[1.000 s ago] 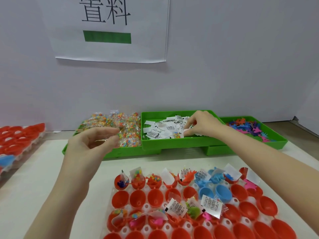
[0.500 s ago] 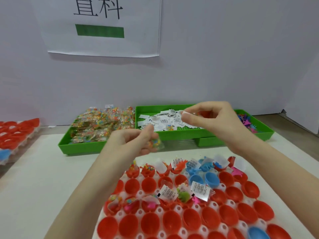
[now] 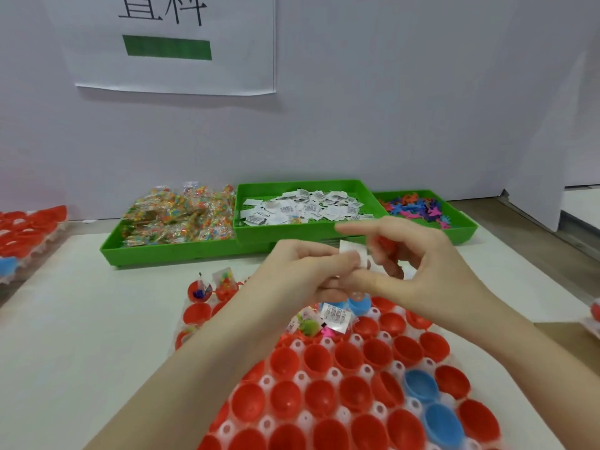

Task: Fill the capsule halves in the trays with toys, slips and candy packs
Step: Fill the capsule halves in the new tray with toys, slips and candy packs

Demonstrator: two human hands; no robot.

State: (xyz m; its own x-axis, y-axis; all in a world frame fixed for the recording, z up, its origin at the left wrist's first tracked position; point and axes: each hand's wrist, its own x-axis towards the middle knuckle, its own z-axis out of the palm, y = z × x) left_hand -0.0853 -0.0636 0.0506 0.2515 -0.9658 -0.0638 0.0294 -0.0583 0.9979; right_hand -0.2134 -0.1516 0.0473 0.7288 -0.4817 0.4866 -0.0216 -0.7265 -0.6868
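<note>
Nearest me: tray [image 3: 328,373] of capsule halves, mostly red [image 3: 319,394], a few blue [image 3: 422,386], sitting in white sockets. Near rows look unfilled. Tray rests on the pale tabletop [image 3: 97,336].

Mid tray, behind the open rows: some halves already loaded. I see a printed slip [image 3: 336,318] standing out of one, a green toy [image 3: 308,326] beside it. At the far left corner, two halves hold candy packs [image 3: 224,277].

Above the tray's far rows, both my hands meet. Left hand [image 3: 302,271]: fingers [image 3: 341,261] curled, thumb and fingertips pinching a white slip [image 3: 352,253]. Right hand [image 3: 418,267]: fingers bent around the same slip from the other side, index finger extended above it. Whether it grips the slip or only touches it, I cannot tell. Something red shows inside the right palm; cannot identify it.

Beyond the hands: three green bins in a row against the wall. Left bin [image 3: 168,254] heaped with candy packs. Middle bin [image 3: 305,186] holds loose slips, with one candy pack lying among them. Right bin [image 3: 467,230] holds small coloured toys.

Far left edge: another tray [image 3: 29,228] of red halves, one blue. Far right edge: part of a further tray, cut off.

Back: white wall, paper sign [image 3: 175,43] with black characters and a green bar.
</note>
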